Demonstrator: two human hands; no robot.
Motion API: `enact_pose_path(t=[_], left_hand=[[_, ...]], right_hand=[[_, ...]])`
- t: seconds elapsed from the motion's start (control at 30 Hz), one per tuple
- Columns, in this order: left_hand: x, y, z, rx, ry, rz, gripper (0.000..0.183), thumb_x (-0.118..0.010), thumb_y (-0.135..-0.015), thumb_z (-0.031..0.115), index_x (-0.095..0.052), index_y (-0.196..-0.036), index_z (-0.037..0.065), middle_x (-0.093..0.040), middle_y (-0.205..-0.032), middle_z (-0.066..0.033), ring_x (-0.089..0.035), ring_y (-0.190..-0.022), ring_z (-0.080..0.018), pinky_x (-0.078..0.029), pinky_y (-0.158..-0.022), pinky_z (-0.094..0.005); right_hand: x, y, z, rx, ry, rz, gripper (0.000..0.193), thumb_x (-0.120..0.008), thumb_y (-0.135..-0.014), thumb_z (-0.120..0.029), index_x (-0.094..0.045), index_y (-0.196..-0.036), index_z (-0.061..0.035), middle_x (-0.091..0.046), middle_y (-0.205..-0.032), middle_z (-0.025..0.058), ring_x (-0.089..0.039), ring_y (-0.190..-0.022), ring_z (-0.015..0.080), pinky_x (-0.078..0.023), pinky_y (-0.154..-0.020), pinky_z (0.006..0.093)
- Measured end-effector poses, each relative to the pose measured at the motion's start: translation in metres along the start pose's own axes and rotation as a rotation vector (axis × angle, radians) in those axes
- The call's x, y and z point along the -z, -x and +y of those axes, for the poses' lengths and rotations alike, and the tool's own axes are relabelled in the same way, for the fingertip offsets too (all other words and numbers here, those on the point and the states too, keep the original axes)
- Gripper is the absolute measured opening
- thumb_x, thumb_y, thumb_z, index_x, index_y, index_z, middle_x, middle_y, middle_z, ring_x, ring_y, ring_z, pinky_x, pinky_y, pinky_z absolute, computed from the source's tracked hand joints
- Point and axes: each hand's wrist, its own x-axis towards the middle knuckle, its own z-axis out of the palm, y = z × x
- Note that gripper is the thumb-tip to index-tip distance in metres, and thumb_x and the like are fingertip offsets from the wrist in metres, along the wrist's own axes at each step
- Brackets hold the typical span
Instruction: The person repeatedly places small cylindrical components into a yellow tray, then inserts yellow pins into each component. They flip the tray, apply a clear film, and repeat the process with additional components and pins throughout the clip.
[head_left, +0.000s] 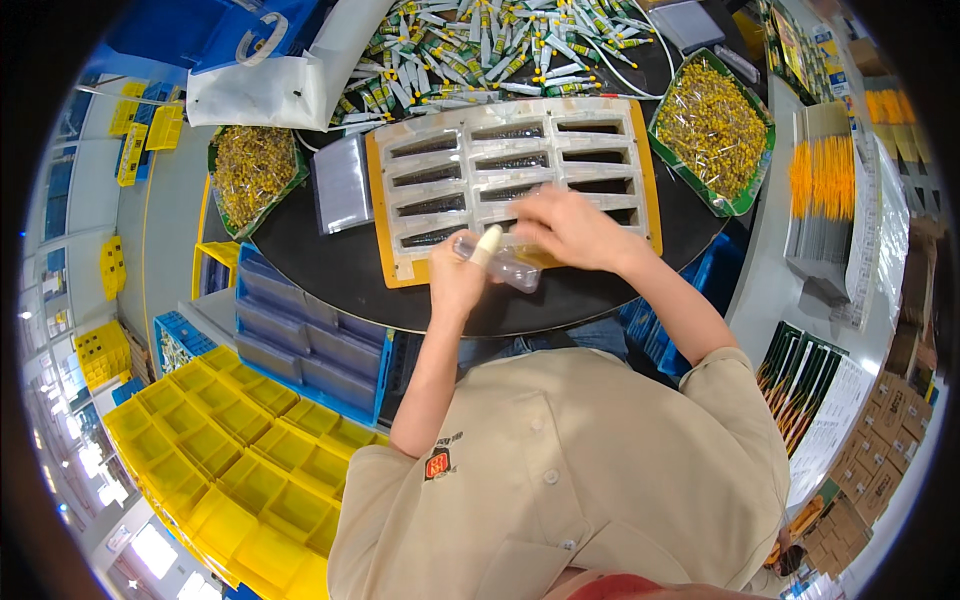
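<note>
My left hand is closed on a clear plastic blister shell at the near edge of the tray. One of its fingers wears a pale finger cot. My right hand hovers over the tray's near right part with bent fingers; they are blurred, and whether they hold anything is hidden. Below both hands lies a yellow-edged tray with a whitish top and rows of slanted, dark slots. The hands cover part of its nearest slots.
Many small green-and-white tubes with yellow tips are heaped beyond the tray. Boxes of yellow-capped pieces stand left and right. A stack of clear plastic sheets lies left of the tray. Yellow bins stand at lower left.
</note>
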Motion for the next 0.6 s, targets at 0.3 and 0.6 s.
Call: enact_pose_path(t=[0.3,0.6], left_hand=[[-0.025,-0.001,0.040,-0.020,-0.152,-0.150,0.023,-0.076,-0.087,0.020,-0.068,-0.087,-0.002,-0.069,-0.071,-0.0081,-0.066,-0.063,-0.0131,-0.053,-0.059,-0.0279],[-0.082,-0.069,0.047,-0.124,-0.129,-0.358,0.030,-0.074,-0.090,0.026,-0.066,-0.080,-0.001,-0.070,-0.072,-0.0089,-0.065,-0.058,-0.0123,-0.050,-0.052,-0.0283]], right_hand=[[0.014,0.018,0.016,0.063,0.031,0.234,0.020,-0.071,-0.087,-0.018,-0.067,-0.094,0.0005,-0.067,-0.086,0.0168,-0.065,-0.086,0.0325,-0.052,-0.076,0.0391],[0.107,-0.016,0.091,-0.141,0.513,0.329,0.019,-0.070,-0.080,-0.007,-0.061,-0.097,-0.0048,-0.059,-0.105,0.0112,-0.054,-0.105,0.0348,-0.047,-0.087,0.0417]])
